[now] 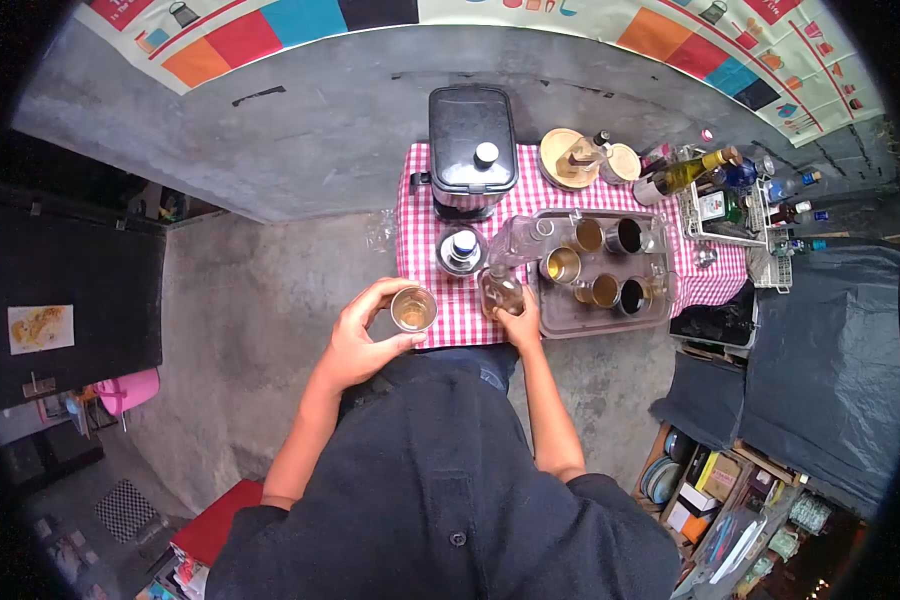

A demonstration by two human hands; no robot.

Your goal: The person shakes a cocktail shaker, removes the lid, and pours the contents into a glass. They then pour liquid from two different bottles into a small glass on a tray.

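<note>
My left hand [358, 338] holds a round cup [413, 309] at the left edge of the checkered tablecloth [450, 333], its open top facing up. Fingers of my right hand [520, 322] are wrapped round a clear glass bottle [501, 291] near the table's front edge. Just right of that bottle lies a clear tray [595, 322] holding several cups, among them one with yellow inside [561, 265]. A second clear bottle [522, 238] stands at the tray's left side. Behind my hands is a round container with a white knob [462, 248].
A black bin-like container [472, 140] stands at the table's back left. Wooden plates [568, 160] and a green wine bottle [682, 178] are at the back. Farther right, a white rack [720, 222] holds bottles. A grey wall [350, 130] rises behind the table.
</note>
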